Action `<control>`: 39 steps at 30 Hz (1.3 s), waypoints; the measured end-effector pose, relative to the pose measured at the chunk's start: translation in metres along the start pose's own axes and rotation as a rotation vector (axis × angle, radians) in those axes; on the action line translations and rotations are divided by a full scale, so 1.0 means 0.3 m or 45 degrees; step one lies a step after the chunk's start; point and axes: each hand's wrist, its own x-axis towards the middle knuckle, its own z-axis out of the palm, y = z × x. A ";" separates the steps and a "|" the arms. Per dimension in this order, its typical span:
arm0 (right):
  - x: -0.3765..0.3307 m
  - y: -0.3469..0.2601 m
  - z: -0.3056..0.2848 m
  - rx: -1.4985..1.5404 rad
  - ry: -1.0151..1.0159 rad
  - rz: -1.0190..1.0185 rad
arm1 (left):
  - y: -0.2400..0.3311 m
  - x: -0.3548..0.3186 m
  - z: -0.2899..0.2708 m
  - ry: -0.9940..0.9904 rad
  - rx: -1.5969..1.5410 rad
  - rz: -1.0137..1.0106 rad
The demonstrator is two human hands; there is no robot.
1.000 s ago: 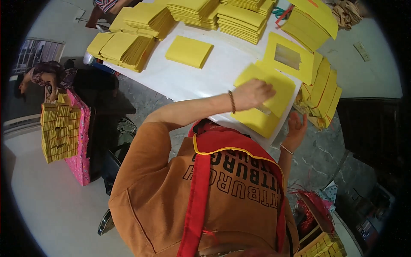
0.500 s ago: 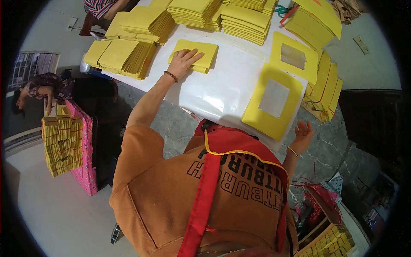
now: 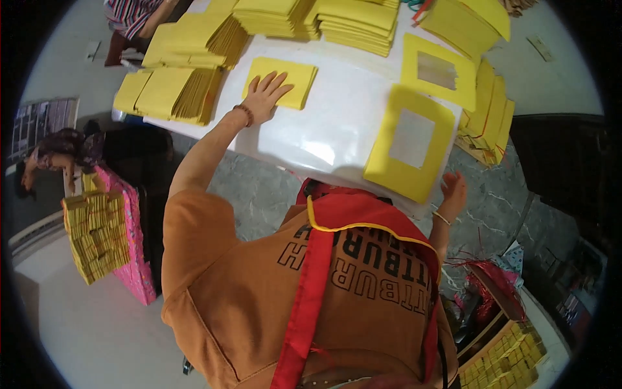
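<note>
My left hand lies with fingers spread on a small folded piece of yellow paper, which rests flat on the white-covered table. Beyond the near right edge of the table, my right hand hangs in the air, its fingers loosely bent and apart, with nothing seen in it. Closest to that hand is a large yellow sheet with a pale rectangle in its middle. A similar yellow sheet, its rectangle ragged-edged, lies just behind it.
Stacks of folded yellow paper line the table's left and far sides. Tied yellow bundles stand off its right edge. At left, a person is near a pink-sided box of yellow bundles. Another person's striped sleeve shows at upper left.
The near flap of the folded yellow paper now lies flat, and my left hand's fingers have spread more. My right hand has barely moved. The whole view has shifted slightly.
</note>
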 end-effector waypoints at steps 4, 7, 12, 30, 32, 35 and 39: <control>0.006 0.054 0.023 -0.031 -0.105 0.043 | -0.016 -0.006 -0.013 -0.128 -0.015 0.035; -0.012 0.109 0.012 -0.083 -0.218 0.013 | -0.011 -0.030 -0.043 -0.183 -0.004 0.058; -0.029 0.140 0.002 0.006 -0.250 0.041 | 0.033 -0.011 -0.167 -0.362 -0.095 0.005; 0.000 0.118 0.044 -0.109 -0.384 -0.011 | 0.814 0.296 0.035 0.342 -2.123 -0.334; -0.003 0.138 0.040 -0.167 -0.412 -0.019 | 0.829 0.295 0.051 0.397 -1.907 -0.320; -0.004 0.163 0.033 -0.249 -0.399 -0.101 | 0.832 0.306 0.032 0.432 -1.782 -0.271; -0.022 0.149 0.042 -0.089 -0.378 -0.092 | 0.826 0.310 0.027 0.412 -1.695 -0.274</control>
